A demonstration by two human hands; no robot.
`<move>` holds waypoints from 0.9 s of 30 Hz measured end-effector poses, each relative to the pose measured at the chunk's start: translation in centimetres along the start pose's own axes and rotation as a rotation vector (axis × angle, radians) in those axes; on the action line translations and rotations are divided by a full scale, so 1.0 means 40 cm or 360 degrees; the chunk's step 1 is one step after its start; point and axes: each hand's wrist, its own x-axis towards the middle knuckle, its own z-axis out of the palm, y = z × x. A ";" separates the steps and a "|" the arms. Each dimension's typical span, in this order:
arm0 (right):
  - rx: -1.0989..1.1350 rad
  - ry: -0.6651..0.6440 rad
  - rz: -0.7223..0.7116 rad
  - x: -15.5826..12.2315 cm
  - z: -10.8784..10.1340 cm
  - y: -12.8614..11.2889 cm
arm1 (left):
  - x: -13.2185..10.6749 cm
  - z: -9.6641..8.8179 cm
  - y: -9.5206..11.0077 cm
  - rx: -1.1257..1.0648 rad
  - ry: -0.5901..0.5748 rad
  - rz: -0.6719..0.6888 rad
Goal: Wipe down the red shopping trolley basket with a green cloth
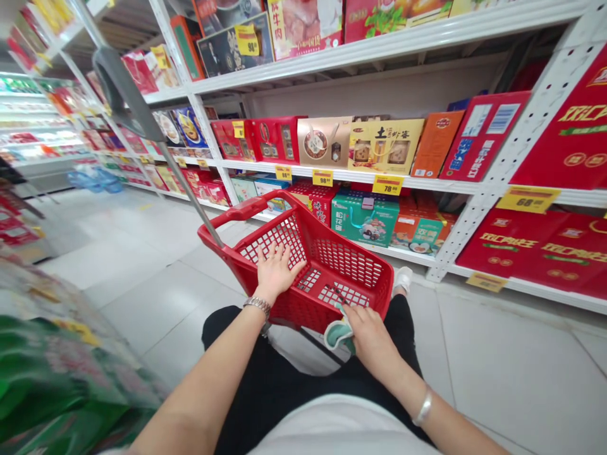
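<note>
A red plastic shopping basket rests tilted on my lap, its open mesh inside facing me. My left hand lies flat on the basket's near left wall with the fingers spread, holding nothing. My right hand is closed on a pale green cloth at the basket's near rim, and the fingertips reach into the basket. A metal watch sits on my left wrist and a silver bangle on the right. The basket's grey pull handle sticks up to the upper left.
White store shelves on the right carry red, green and orange gift boxes with yellow price tags. Grey floor tiles run along the aisle to the left. Green packaged goods lie blurred at the near left.
</note>
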 end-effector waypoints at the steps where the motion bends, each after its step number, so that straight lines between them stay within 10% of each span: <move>1: -0.0012 0.0011 0.0010 0.000 0.000 -0.007 | 0.003 -0.001 -0.003 0.0009 -0.0022 0.0018; 16: 0.0179 -0.0008 -0.0164 -0.048 0.006 0.013 | 0.024 -0.005 -0.061 0.0128 -0.0173 0.0015; 27: 0.0068 -0.0143 0.0207 0.035 -0.075 0.054 | 0.003 -0.015 0.084 0.0020 -0.0269 -0.0024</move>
